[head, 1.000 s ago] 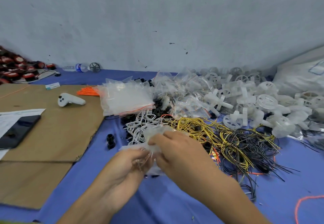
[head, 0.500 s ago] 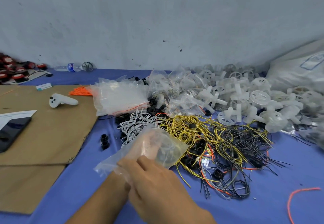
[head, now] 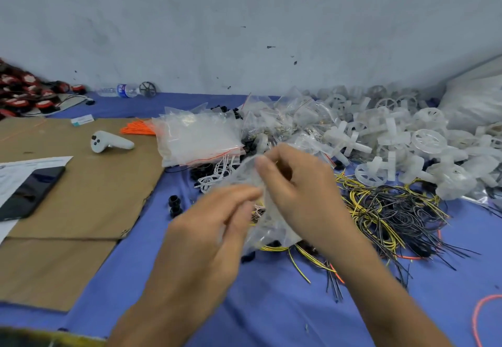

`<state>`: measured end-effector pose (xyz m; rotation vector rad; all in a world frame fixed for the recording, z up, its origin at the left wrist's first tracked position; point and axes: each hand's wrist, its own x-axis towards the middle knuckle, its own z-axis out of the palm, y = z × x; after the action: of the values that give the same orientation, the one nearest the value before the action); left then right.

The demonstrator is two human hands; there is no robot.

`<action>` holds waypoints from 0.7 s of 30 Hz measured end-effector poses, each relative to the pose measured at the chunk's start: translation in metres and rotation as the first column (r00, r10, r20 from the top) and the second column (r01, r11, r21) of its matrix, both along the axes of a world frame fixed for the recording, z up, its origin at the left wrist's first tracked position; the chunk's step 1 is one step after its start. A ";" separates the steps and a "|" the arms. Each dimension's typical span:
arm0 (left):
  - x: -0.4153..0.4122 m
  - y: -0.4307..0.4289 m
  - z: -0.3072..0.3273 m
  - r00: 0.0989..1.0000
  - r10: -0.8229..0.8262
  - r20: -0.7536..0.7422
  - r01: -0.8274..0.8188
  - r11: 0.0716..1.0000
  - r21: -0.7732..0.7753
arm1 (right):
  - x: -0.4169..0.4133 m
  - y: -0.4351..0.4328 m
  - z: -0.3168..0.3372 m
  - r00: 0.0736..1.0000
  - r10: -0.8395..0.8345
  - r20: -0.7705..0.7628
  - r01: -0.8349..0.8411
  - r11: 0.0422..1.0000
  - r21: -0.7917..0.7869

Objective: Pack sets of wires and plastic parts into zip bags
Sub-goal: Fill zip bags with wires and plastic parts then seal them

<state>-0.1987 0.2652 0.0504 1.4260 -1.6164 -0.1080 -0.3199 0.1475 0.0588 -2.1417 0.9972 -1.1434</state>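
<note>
My left hand [head: 209, 227] and my right hand [head: 296, 191] both pinch one clear zip bag [head: 267, 224] above the blue cloth, near the middle of the view. Some wire shows faintly inside the bag. Behind it lies a tangle of yellow and black wires [head: 385, 210], a few white wires [head: 217, 172], and black plastic parts [head: 173, 205]. A stack of empty zip bags [head: 195, 137] lies further back, and white plastic wheels and crosses [head: 402, 142] are heaped at the right.
Brown cardboard [head: 81, 191] covers the left of the table, carrying a white controller [head: 108, 144], a phone [head: 30, 191] and a paper sheet. Orange wires [head: 138, 129], a water bottle [head: 122, 91] and red-black items [head: 27, 91] sit at the back left. An orange wire loop [head: 483, 308] lies at the right.
Both hands have risen with the bag and moved apart, the right hand now pinching its upper edge and the left its lower side. The camera view shifted slightly.
</note>
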 end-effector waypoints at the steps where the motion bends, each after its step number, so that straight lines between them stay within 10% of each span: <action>1: 0.014 -0.001 0.005 0.996 0.068 -0.060 -0.075 0.989 -0.128 | -0.001 -0.006 0.004 0.999 -0.039 -0.008 0.038 0.999 -0.025; 6: 0.088 -0.044 -0.034 0.909 0.401 -0.111 -0.403 0.915 0.003 | -0.012 -0.041 0.025 0.986 -0.094 0.139 0.083 0.993 0.080; 9: 0.143 -0.077 -0.087 0.872 0.407 0.271 -0.486 0.779 0.395 | -0.012 -0.054 0.040 0.978 -0.112 0.176 0.105 0.993 0.048; 12: 0.165 -0.083 -0.129 0.808 0.262 0.528 -0.529 0.717 0.454 | -0.014 -0.058 0.044 0.980 -0.138 0.145 0.150 0.986 -0.076; 18: 0.160 -0.072 -0.130 0.843 0.372 0.389 -0.525 0.728 0.442 | -0.021 -0.039 0.012 0.981 -0.177 -0.078 0.161 0.971 -0.175; 21: 0.133 -0.056 -0.087 0.884 0.460 0.081 -0.457 0.816 0.354 | -0.023 -0.028 -0.005 0.983 -0.141 -0.116 0.128 0.986 -0.110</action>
<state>-0.0657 0.2091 -0.0371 2.0692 -1.2365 -0.1364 -0.3425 0.1198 0.0542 -2.2788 1.1782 -1.1589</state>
